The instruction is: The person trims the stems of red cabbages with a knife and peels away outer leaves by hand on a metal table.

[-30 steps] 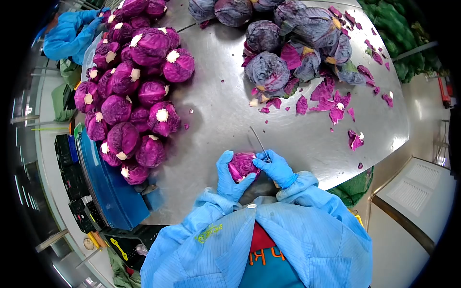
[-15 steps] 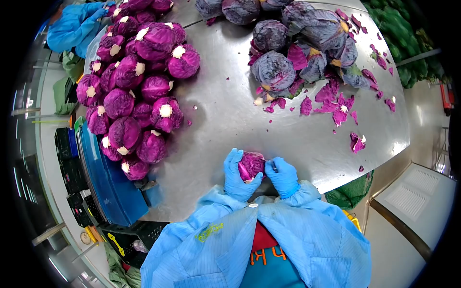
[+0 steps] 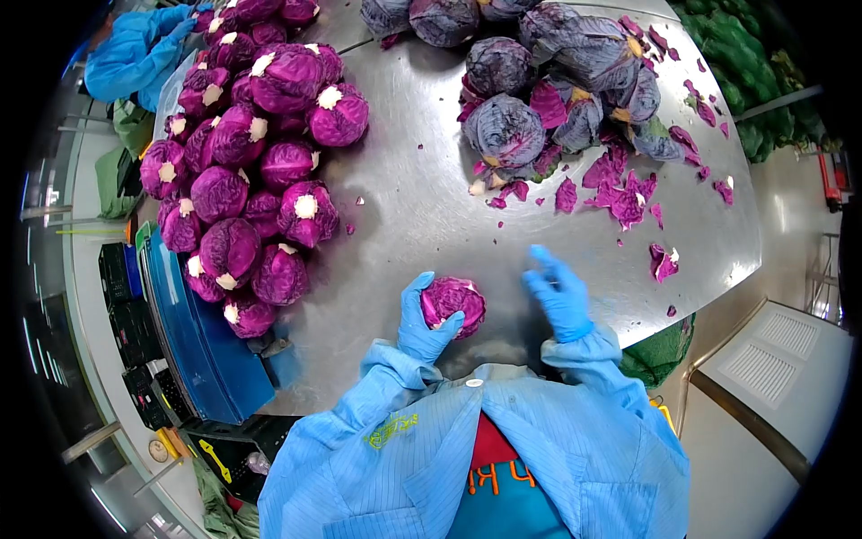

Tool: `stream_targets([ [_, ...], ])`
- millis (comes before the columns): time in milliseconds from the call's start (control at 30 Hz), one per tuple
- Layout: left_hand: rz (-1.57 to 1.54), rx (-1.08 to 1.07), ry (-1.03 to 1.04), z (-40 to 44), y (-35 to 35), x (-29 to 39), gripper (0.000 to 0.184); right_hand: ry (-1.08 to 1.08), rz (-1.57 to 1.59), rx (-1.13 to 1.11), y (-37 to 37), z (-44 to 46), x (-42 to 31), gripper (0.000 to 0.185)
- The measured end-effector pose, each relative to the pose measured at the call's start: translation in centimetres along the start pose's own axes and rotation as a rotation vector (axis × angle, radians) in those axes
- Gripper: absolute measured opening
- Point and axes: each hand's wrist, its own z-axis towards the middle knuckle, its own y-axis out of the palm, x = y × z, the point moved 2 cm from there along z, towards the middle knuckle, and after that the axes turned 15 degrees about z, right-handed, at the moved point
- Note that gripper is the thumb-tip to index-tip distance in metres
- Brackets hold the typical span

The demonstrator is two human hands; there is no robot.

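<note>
Bare steel on the shiny metal table [image 3: 409,207] forms a lane running forward between the heap of bright-purple trimmed cabbages [image 3: 219,194], blocking the left, and the dull purple-grey cabbages [image 3: 505,133] ahead. Torn purple leaf scraps [image 3: 623,199] obstruct the far right. An open gap parts the blue-gloved right hand [image 3: 561,298] from the round purple cabbage [image 3: 456,307].

- Table [image 3: 404,198]: smooth, shiny metal
- Left hand [image 3: 419,334] and right hand [image 3: 561,301]: smooth, rubbery-looking gloves [image 3: 567,319]
- Held cabbage [image 3: 455,304]: glossy, crinkled
- Dark cabbages [image 3: 505,132]: matt
- Jacket [image 3: 359,481]: matt cloth
</note>
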Motion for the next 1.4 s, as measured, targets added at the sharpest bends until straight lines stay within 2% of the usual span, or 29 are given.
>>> stream_targets([
  [67, 0.05, -0.012, 0.011, -0.1, -0.2, 0.1, 0.098, 0.077, 0.198, -0.238, 3.6, 0.3, -0.6, 0.049],
  [167, -0.028, -0.105, -0.066, -0.2, -0.4, -0.1, 0.107, 0.21, 0.128, -0.522, 6.2, 1.3, 1.0, 0.046],
  [267, -0.107, -0.167, -0.103, 0.0, -0.4, -0.5, 0.11, 0.405, 0.353, -0.595, 6.4, 1.6, 1.6, 0.045],
  [367, -0.041, -0.186, -0.065, 0.3, -0.4, 0.5, 0.111, 0.229, 0.226, -0.655, 5.8, 2.3, 3.5, 0.043],
  [467, 0.038, -0.191, -0.03, 0.4, -0.2, 0.5, 0.111, -0.018, 0.014, -0.676, 5.3, 2.0, 1.4, 0.041],
  [567, -0.035, -0.192, -0.03, 0.4, -0.3, 0.5, 0.107, -0.248, -0.174, -0.666, 5.3, 1.7, 0.8, 0.031],
  [633, -0.109, -0.198, -0.039, 0.6, -0.6, 0.7, 0.104, -0.318, -0.4, -0.544, 5.0, 1.8, 1.3, 0.024],
  [667, -0.22, -0.248, -0.041, 0.5, -0.8, 0.5, 0.102, -0.352, -0.513, -0.478, 4.8, 1.9, 1.7, 0.021],
  [800, -0.718, -0.376, -0.094, -0.4, -1.7, -0.4, 0.097, -0.521, -0.604, -0.127, -1.1, 4.2, 4.5, 0.018],
  [833, -0.799, -0.37, -0.103, -0.7, -2.1, 0.3, 0.096, -0.286, -0.727, -0.018, -3.3, 5.0, 5.0, 0.024],
  [867, -0.884, -0.363, -0.111, -0.9, -2.2, 0.8, 0.096, -0.294, -0.686, 0.166, -5.1, 5.5, 3.9, 0.034],
  [900, -0.895, -0.343, -0.08, -0.6, -2.1, 1.1, 0.096, -0.029, -0.759, 0.242, -6.1, 5.3, 0.8, 0.045],
  [967, -0.813, -0.287, -0.026, 0.2, -1.8, 1.3, 0.096, -0.171, -0.588, 0.278, -6.0, 4.8, -0.1, 0.048],
  [1033, -0.708, -0.238, 0.018, 1.1, -1.1, 1.8, 0.099, -0.11, -0.422, 0.167, -4.6, 3.8, -2.0, 0.056],
  [1067, -0.674, -0.263, 0.032, 1.6, -0.7, 1.9, 0.1, -0.018, -0.025, 0.066, -2.9, 3.2, -1.1, 0.055],
  [1100, -0.64, -0.286, 0.043, 2.0, -0.4, 1.9, 0.102, 0.002, 0.06, -0.107, -1.5, 2.6, -0.8, 0.051],
  [1167, -0.56, -0.355, 0.032, 2.7, 0.0, 1.8, 0.108, 0.101, 0.097, -0.394, 1.3, 1.1, -3.1, 0.054],
  [1267, -0.584, -0.405, 0.048, 3.0, 0.4, 1.4, 0.11, -0.101, -0.084, -0.531, 4.0, 0.7, -1.7, 0.055],
  [1300, -0.417, -0.337, 0.108, 3.2, 0.0, 1.0, 0.108, -0.008, 0.105, -0.476, 4.4, 0.7, -1.6, 0.037],
  [1400, -0.345, -0.144, -0.124, 2.8, -0.4, 0.7, 0.103, 0.096, 0.023, -0.42, 4.1, 1.4, -0.8, 0.032],
])
